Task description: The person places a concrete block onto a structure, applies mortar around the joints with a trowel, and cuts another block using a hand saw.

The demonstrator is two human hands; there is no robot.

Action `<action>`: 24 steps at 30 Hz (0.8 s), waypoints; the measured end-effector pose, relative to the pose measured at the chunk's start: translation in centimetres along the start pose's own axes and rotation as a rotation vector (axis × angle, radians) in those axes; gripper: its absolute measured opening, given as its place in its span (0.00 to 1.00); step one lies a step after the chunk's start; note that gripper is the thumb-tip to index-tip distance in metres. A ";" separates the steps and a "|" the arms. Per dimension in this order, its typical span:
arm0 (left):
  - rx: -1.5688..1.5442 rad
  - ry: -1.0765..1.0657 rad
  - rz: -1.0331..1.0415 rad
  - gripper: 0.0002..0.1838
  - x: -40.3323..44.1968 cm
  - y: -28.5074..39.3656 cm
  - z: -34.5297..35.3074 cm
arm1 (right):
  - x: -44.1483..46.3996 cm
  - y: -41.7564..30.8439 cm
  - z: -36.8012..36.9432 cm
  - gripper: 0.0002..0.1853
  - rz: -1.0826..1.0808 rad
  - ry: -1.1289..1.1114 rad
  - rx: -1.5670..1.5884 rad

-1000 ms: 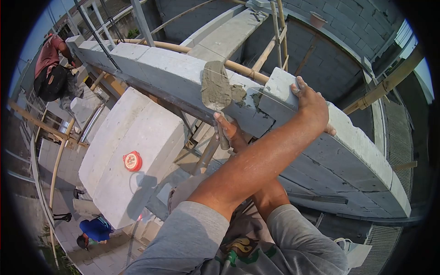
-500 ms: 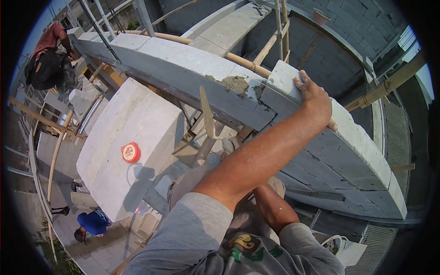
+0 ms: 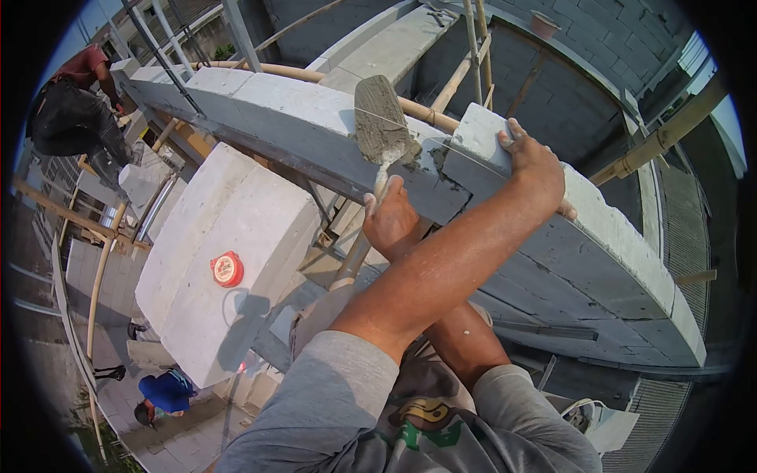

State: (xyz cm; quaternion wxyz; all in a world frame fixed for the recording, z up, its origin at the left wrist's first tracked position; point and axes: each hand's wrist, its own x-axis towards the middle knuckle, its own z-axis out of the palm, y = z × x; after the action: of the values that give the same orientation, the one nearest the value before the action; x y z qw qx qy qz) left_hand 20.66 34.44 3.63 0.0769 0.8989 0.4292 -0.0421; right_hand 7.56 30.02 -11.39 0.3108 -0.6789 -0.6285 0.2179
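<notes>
My arms cross, with the left forearm lying over the right. My left hand (image 3: 538,169) spans the top of a light aerated concrete block (image 3: 481,130) in the curved wall, fingers and thumb on opposite sides. My right hand (image 3: 393,219) is closed round the handle of a trowel (image 3: 382,118). Grey mortar coats the trowel's blade, which is over the wall top beside the block's left end. Part of the mortar patch on the wall (image 3: 430,154) is hidden behind the blade. A thin string runs along the wall past the blade and block.
A large pale block (image 3: 213,229) at left carries a red tape measure (image 3: 227,269). Bamboo poles (image 3: 623,167) stand around the wall. One person (image 3: 75,106) bends at the upper left; another in blue (image 3: 167,392) is lower down. A bucket (image 3: 544,25) sits at the back.
My right hand has come up from below my left forearm, lifting the trowel to the wall top with its blade now face-on. My left hand stays on the block.
</notes>
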 end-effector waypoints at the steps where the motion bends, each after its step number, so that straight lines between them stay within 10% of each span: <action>1: -0.006 -0.009 -0.007 0.61 0.0 0.1 0.2 | -0.8 1.7 1.5 0.18 0.055 -0.079 -0.027; 6: 0.009 0.058 0.011 0.52 0.4 -0.1 0.8 | -9.6 10.0 3.4 0.28 -0.265 0.004 -0.046; 12: -0.022 -0.016 0.017 0.58 0.0 -0.2 0.0 | -11.1 9.2 -7.5 0.28 -0.054 -0.494 0.504; 24: 0.048 0.031 0.024 0.57 -0.2 0.0 0.2 | -10.7 9.7 -5.7 0.26 -0.116 -0.302 0.300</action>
State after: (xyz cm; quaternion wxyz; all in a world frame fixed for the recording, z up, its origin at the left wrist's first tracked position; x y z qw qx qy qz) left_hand 20.47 34.24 3.44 0.0492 0.9062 0.4184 -0.0373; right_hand 17.17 18.43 -15.10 0.3226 -0.5473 -0.6667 0.3898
